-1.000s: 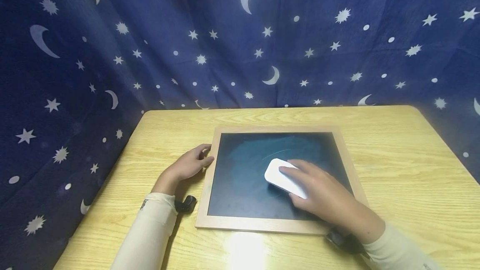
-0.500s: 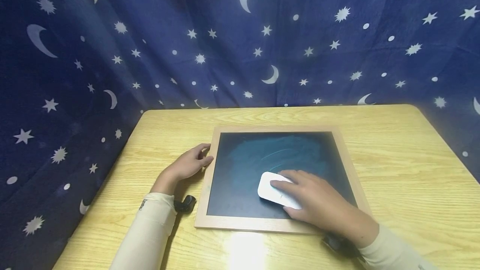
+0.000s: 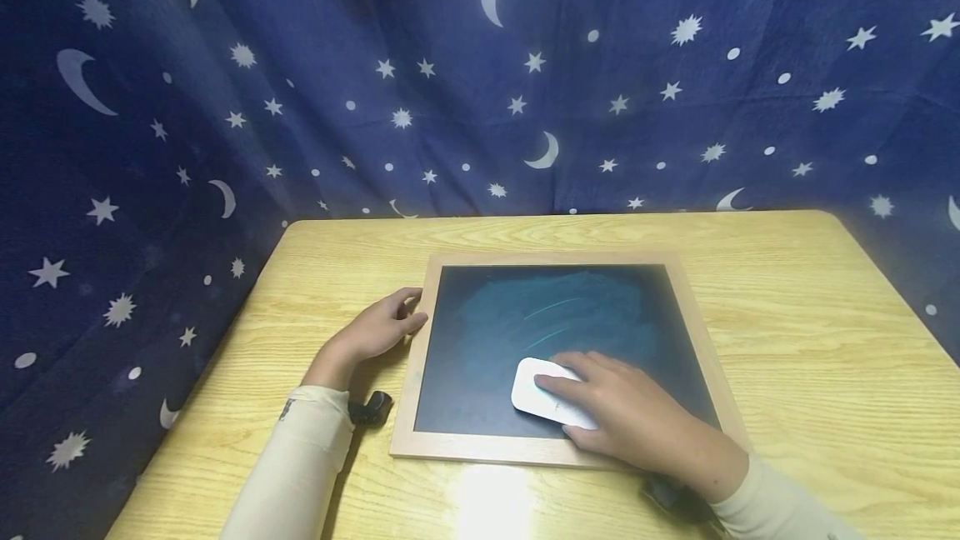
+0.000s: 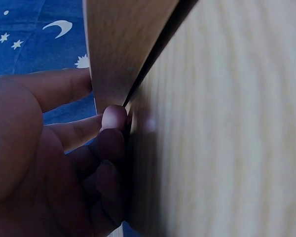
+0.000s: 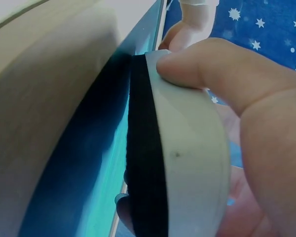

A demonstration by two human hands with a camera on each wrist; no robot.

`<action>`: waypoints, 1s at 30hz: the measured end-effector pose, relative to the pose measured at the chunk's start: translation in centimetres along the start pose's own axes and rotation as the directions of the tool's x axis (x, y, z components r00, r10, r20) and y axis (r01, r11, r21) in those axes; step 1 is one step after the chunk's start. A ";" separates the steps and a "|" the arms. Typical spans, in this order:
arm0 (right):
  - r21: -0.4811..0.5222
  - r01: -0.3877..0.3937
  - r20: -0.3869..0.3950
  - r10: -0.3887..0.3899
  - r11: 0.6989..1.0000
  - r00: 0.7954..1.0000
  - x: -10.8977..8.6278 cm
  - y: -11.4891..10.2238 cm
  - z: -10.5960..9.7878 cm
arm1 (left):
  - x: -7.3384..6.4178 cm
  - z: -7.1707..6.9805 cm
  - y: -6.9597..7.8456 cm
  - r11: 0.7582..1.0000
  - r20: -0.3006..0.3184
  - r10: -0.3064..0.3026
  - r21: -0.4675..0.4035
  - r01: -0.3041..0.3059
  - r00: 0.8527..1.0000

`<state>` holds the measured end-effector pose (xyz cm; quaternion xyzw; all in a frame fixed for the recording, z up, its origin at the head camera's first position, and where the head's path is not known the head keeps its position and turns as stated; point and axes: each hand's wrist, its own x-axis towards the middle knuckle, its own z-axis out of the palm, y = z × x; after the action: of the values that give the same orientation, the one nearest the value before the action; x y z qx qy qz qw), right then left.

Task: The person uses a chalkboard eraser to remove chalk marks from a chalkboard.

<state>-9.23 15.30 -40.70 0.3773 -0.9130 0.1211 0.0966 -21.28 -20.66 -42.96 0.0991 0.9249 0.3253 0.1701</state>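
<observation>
A small chalkboard [image 3: 480, 390] in a light wooden frame lies flat on the table. My right hand [image 3: 630, 411] grips a white-backed chalkboard eraser [image 3: 534, 394] over the board's lower middle, thumb on one side and fingers on the other. In the right wrist view the eraser's black felt [image 5: 145, 148] faces the board. Curved turquoise chalk lines [image 3: 547, 337] show above the eraser, amid a smeared bluish haze. My left hand [image 3: 378, 327] rests against the frame's left side; in the left wrist view its thumb touches the frame edge [image 4: 118, 44] and the other fingers bend near the tabletop.
The board sits on a yellow wood-grain table [image 3: 810, 332], whose bare surface shows on both sides. Behind and to the left hangs a dark blue curtain [image 3: 450, 40] with moons and stars. A black wrist camera [image 3: 372, 409] sits beside the left sleeve.
The right hand has moved the eraser toward the near side of the board and slightly left, uncovering a second chalk line. The left hand and the board stay in place.
</observation>
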 end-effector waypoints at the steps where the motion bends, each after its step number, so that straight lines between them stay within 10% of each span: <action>1: 0.000 0.000 0.001 0.000 1.000 1.000 0.0 0.0 0.0 | 0.0 0.0 0.0 1.000 -0.001 0.000 0.001 0.000 1.000; 30: 0.014 -0.022 0.051 0.021 1.000 0.998 -0.5 0.9 -0.6 | 0.1 0.0 -0.3 1.000 0.014 -0.008 -0.018 0.008 1.000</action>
<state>-9.50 16.42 -40.36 0.3711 -0.9183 0.1191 0.0691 -21.43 -20.83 -43.14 0.0960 0.9211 0.3324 0.1786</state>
